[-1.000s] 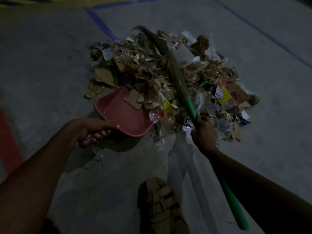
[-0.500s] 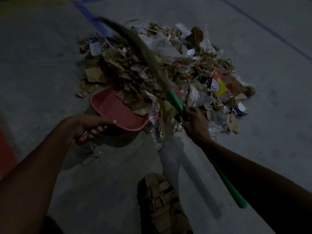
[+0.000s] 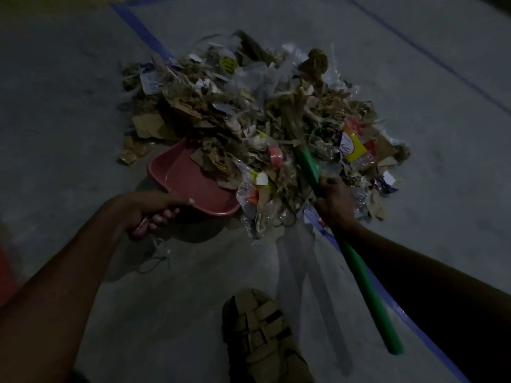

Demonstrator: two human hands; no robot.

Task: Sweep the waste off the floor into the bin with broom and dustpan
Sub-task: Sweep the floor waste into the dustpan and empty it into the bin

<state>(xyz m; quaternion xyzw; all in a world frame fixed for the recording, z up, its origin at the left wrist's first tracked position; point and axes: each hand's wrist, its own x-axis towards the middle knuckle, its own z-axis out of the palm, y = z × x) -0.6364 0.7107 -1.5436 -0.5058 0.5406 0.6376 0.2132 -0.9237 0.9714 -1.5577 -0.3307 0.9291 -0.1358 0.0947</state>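
A heap of waste [image 3: 257, 111], cardboard scraps, paper and plastic wrappers, lies on the grey floor ahead of me. My left hand [image 3: 154, 214] grips the handle of a red dustpan [image 3: 190, 183], whose mouth is tucked under the pile's near left edge, with some scraps lying in it. My right hand [image 3: 334, 203] grips the green handle of the broom [image 3: 367, 288]. The broom's brown bristles reach into the middle of the pile, near its right side. No bin is in view.
My sandalled foot [image 3: 265, 335] stands on the floor just below the pile. Blue tape lines [image 3: 143, 34] cross the floor at the far left, far right and near right. A loose loop of string [image 3: 154, 262] lies by my left wrist.
The broom head has swung from the pile's far left across to its middle right, dragging scraps toward the dustpan. The dustpan has stayed at the pile's near edge.
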